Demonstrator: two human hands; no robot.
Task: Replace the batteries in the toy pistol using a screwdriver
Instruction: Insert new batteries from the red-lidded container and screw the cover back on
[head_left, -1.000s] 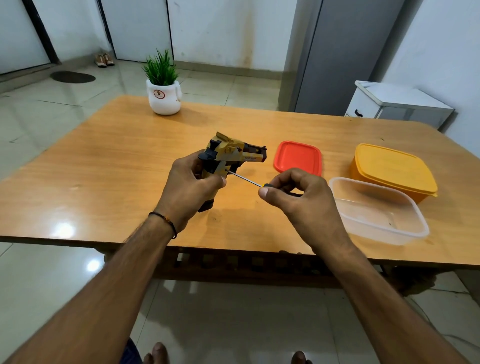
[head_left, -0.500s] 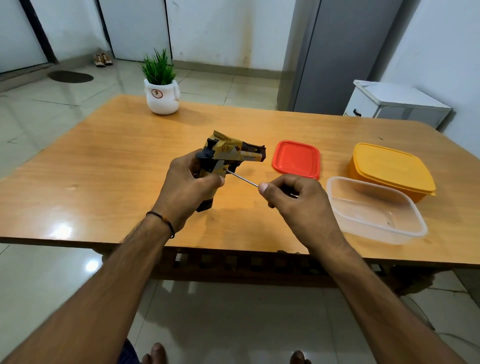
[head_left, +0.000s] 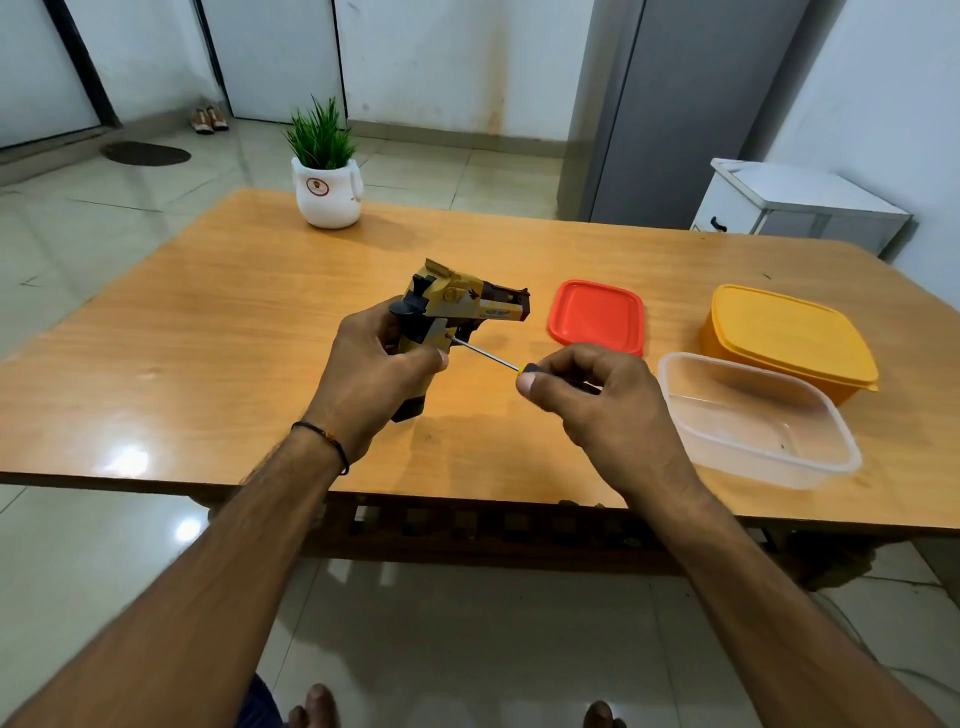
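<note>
Toy pistol (head_left: 457, 312), grip clamped in my left hand (head_left: 371, 371) above the tabletop (head_left: 208, 332) to steady its screw; screwdriver (head_left: 485, 356) pinched in my right hand (head_left: 597, 400), tip seated for turning.

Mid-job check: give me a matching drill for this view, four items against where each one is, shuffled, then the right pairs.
Items:
1. toy pistol
2. screwdriver
3. red lid
4. clear container

Places:
A. lying flat on the table, left of the orange box
B. gripped in the left hand
C. open and lidless near the table's front right edge
D. pinched by the right hand, tip against the pistol's grip

Pairs: 1-B, 2-D, 3-A, 4-C
</note>
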